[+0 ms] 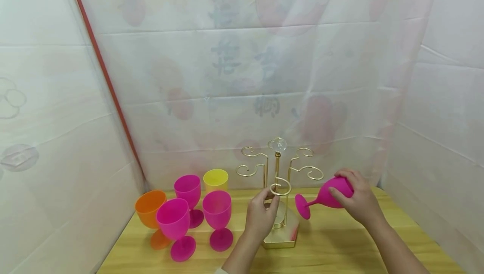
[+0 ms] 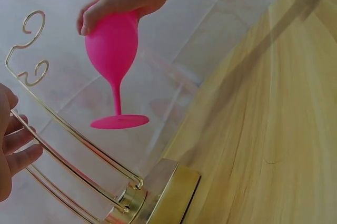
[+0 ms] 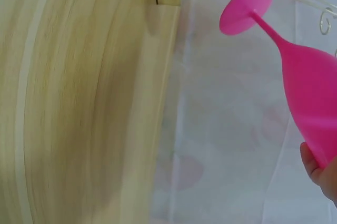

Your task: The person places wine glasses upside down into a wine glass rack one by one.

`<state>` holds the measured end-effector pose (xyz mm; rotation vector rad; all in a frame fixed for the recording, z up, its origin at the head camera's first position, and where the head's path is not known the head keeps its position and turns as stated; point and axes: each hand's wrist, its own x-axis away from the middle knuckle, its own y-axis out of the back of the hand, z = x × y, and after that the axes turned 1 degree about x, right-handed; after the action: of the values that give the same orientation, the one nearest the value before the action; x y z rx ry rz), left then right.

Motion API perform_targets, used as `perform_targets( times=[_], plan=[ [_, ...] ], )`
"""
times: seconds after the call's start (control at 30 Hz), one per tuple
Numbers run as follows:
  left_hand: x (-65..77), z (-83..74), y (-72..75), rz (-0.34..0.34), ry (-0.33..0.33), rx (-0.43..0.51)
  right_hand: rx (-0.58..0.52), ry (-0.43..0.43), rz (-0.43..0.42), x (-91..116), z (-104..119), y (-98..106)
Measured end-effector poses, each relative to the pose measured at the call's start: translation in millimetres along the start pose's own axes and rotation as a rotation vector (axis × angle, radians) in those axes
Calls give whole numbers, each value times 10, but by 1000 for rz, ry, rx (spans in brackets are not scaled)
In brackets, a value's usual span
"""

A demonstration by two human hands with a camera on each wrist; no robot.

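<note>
My right hand (image 1: 361, 198) grips a pink goblet (image 1: 335, 193) around its bowl, above the table to the right of the gold rack. The goblet is tipped on its side in the head view, its round foot (image 3: 246, 9) pointing at the rack. My left hand (image 1: 261, 213) holds the front rod of the gold stemware rack (image 1: 280, 242), just below a curled hook (image 1: 280, 187). In the left wrist view, the left fingers (image 2: 23, 158) lie around that thin rod. The rack's visible hooks carry no goblets.
On the left of the table (image 1: 325, 257) stand several upright goblets: an orange one (image 1: 149, 209), a yellow one (image 1: 216, 180) and pink ones (image 1: 173, 219). A crystal ball (image 1: 278, 144) tops the rack's centre post. Printed cloth walls (image 1: 181, 68) enclose the back and sides.
</note>
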<state>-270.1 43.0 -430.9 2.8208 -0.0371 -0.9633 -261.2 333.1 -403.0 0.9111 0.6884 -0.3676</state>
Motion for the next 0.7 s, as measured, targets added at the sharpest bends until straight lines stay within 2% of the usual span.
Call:
perform_targets(
  times=[0.4,0.5,0.7],
  plan=[
    [76,-49,31,-23,-69,-1,-156,-85,-6,96,129,93],
    [106,-61,39,-6,-52,11,-204,-115,7,121,159,120],
    [147,-113,74,70,42,25,-278,-172,36,159,173,140]
  ],
)
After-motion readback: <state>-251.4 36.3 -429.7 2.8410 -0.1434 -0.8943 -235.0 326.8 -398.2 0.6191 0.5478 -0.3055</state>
